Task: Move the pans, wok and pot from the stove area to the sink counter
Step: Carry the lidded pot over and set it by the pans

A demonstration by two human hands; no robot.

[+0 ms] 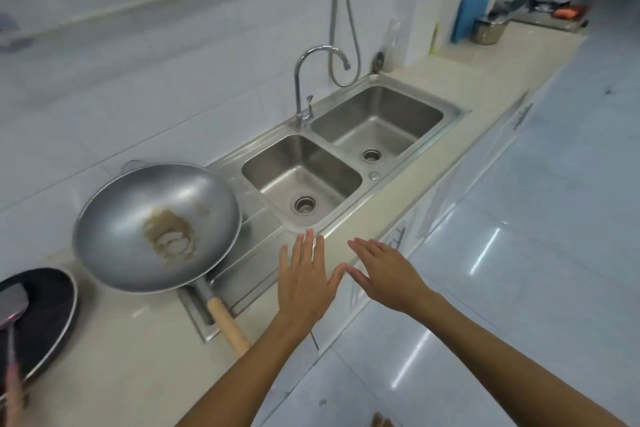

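Observation:
A large steel wok (156, 227) with a brown stain inside rests on the sink's drainboard, its wooden handle (227, 324) pointing toward me. A black frying pan (45, 315) with a metal spatula (12, 308) lying in it sits at the left edge on the counter. A small steel pot (488, 30) stands far back on the right end of the counter. My left hand (304, 282) and my right hand (388, 276) hover flat over the counter's front edge, right of the wok handle, fingers spread, holding nothing.
A steel double sink (460, 113) with a curved tap (304, 87) fills the middle of the cream counter (485, 80). A blue board (472, 12) leans on the wall by the pot. A hose hangs on the tiled wall. Glossy floor lies to the right.

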